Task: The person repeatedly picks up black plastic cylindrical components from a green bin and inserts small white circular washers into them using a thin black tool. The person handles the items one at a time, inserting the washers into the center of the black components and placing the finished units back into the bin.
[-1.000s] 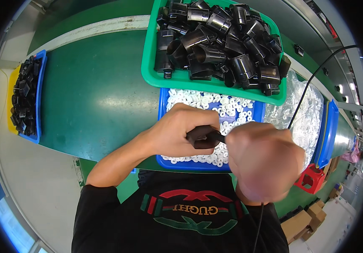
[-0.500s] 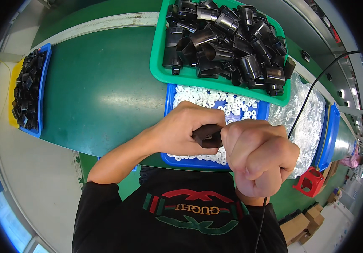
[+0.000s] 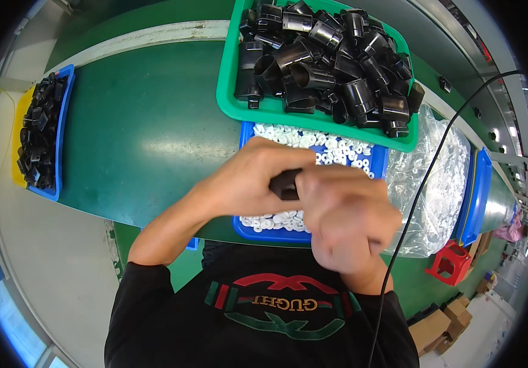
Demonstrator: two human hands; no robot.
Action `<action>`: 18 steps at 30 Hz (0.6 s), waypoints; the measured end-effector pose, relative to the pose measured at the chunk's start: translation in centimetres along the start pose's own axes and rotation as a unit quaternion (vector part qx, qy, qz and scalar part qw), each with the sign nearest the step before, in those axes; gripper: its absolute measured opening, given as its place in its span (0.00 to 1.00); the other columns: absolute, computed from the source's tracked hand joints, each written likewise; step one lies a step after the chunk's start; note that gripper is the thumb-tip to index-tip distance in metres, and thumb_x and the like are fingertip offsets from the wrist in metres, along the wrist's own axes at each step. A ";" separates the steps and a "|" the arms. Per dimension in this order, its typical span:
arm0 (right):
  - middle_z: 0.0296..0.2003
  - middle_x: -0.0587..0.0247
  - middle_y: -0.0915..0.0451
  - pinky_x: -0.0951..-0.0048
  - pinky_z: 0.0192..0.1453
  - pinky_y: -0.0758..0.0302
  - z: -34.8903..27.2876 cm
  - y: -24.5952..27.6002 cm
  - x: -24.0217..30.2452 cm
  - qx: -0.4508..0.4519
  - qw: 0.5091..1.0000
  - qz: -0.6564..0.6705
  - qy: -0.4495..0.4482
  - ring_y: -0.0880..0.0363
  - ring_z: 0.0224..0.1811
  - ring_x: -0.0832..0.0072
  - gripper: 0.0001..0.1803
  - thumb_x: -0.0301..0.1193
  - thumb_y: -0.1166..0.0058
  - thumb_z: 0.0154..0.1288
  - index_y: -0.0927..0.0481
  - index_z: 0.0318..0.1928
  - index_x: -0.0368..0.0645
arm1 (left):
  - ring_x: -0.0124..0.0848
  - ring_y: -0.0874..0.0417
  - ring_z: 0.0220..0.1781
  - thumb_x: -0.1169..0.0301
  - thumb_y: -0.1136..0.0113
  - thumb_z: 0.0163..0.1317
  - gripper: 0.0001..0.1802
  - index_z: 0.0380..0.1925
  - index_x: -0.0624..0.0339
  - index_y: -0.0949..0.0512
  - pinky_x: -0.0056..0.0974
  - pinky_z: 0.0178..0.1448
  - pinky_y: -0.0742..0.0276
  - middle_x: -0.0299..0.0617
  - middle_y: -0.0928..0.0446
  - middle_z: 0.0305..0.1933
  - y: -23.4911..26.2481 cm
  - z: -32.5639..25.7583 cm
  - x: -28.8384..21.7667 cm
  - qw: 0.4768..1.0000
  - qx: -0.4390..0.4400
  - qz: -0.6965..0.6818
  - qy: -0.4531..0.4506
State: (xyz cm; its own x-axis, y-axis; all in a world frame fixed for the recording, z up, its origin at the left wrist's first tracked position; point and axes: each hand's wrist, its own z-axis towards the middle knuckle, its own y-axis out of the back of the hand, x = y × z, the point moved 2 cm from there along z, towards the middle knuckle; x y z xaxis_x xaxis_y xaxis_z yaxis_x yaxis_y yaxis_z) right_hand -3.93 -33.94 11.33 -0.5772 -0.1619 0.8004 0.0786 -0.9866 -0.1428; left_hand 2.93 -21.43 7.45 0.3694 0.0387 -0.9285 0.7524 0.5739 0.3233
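A dark, hollow plastic part [image 3: 284, 184] is gripped in my left hand [image 3: 245, 178], its fingers wrapped around it. Pressed up against the part's right end is my right hand [image 3: 351, 214], closed and slightly blurred. What its fingers hold, if anything, is hidden. Both hands are over a blue tray [image 3: 258, 235] holding many small white ring-shaped pieces [image 3: 276, 219]. Just beyond it, a green tray [image 3: 230, 104] is heaped with black tubular plastic parts [image 3: 313, 78], and its near edge overlaps the blue tray.
Clear plastic bagging [image 3: 432, 184] lies right of the trays, beside a blue bin [image 3: 477, 196]. At the far left stands a blue-edged bin [image 3: 61, 141] of small black parts. A black cable [image 3: 426, 175] hangs down past my right arm. A red stool [image 3: 449, 264] stands lower right.
Both hands have shifted, the right one clearly leftward and closer to my left hand. Less of the dark part shows between them.
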 end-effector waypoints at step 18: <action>0.24 0.56 0.21 0.61 0.24 0.28 -0.8 7.8 -0.2 0.211 0.876 -0.411 -0.138 0.23 0.20 0.61 0.02 0.24 0.46 0.52 0.23 0.28 0.39 | 0.24 0.30 0.17 0.67 0.30 0.48 0.13 0.23 0.59 0.25 0.29 0.22 0.41 0.34 0.29 0.19 2.0 0.0 -2.8 0.992 -0.015 0.124 0.029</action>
State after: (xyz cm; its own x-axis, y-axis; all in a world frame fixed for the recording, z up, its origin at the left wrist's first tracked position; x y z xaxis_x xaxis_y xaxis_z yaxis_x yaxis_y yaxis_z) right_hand -3.86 -41.64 9.62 -0.3655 0.6662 0.6500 0.0558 -0.6814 0.7298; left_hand 3.38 -20.37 10.74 0.5089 0.2282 -0.8300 0.6251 0.5649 0.5386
